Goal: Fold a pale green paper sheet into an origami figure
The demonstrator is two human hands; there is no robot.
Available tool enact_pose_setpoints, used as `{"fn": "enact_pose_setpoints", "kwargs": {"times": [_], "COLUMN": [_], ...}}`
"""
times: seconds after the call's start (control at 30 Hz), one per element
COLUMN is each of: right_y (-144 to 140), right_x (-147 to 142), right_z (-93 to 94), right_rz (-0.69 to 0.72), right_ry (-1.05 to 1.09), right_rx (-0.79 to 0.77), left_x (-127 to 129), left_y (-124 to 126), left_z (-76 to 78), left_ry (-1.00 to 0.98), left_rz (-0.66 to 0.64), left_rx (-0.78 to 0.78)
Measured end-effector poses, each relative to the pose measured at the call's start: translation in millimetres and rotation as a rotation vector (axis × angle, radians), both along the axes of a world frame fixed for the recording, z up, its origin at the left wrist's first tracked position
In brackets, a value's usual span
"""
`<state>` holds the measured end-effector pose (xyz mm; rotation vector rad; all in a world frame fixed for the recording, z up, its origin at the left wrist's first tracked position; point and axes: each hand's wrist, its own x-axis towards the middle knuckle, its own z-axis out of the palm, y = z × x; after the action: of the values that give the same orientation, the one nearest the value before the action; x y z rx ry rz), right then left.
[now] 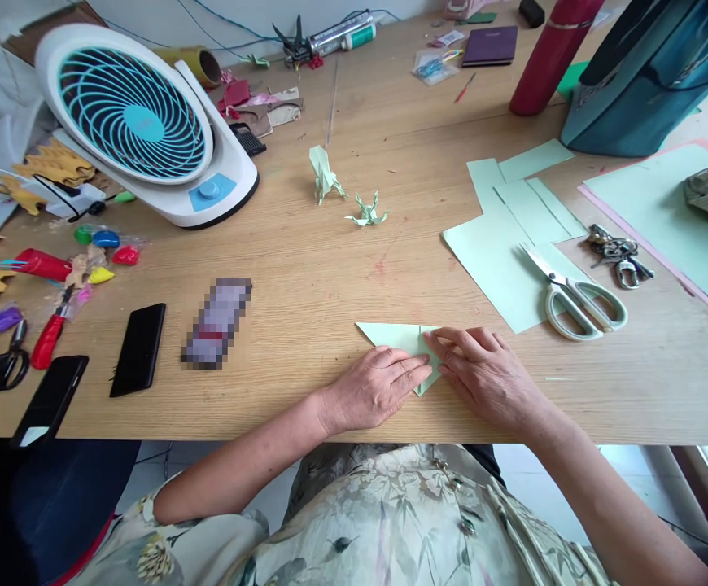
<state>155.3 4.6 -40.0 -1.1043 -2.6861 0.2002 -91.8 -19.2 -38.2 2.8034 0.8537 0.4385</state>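
Both hands, left (373, 382) and right (482, 370), press flat with no closed grip on the folded paper (398, 335) at the desk's (305, 277) near edge; creasing seems underway, needing firm fingertip pressure along the fold.

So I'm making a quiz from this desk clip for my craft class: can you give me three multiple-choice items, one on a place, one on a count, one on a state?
1. Where do the scissors lie?
A. on the light green sheets
B. beside the fan
C. on the dark notebook

2. How many finished folded paper figures stand in the middle of the table?
A. none
B. two
C. five

3. How is the paper under the hands?
A. rolled into a tube
B. crumpled into a ball
C. folded flat into a triangle

Answers:
1 A: the blades rest on the green sheets.
2 B: a taller figure and a smaller figure.
3 C: left hand and right hand press the folded paper flat.
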Motion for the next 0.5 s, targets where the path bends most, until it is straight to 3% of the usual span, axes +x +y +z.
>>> {"fn": "enact_pose_setpoints", "kwargs": {"times": [0.5], "right_y": [-13.5], "right_x": [13.5], "right_z": [-4.6], "right_rz": [0.009], "right_ry": [0.088], "right_rx": [-0.013], "left_x": [5.0], "left_y": [11.7], "left_z": [-4.1], "left_ry": [0.082], "left_rz": [0.034], "left_rx": [-0.032]}}
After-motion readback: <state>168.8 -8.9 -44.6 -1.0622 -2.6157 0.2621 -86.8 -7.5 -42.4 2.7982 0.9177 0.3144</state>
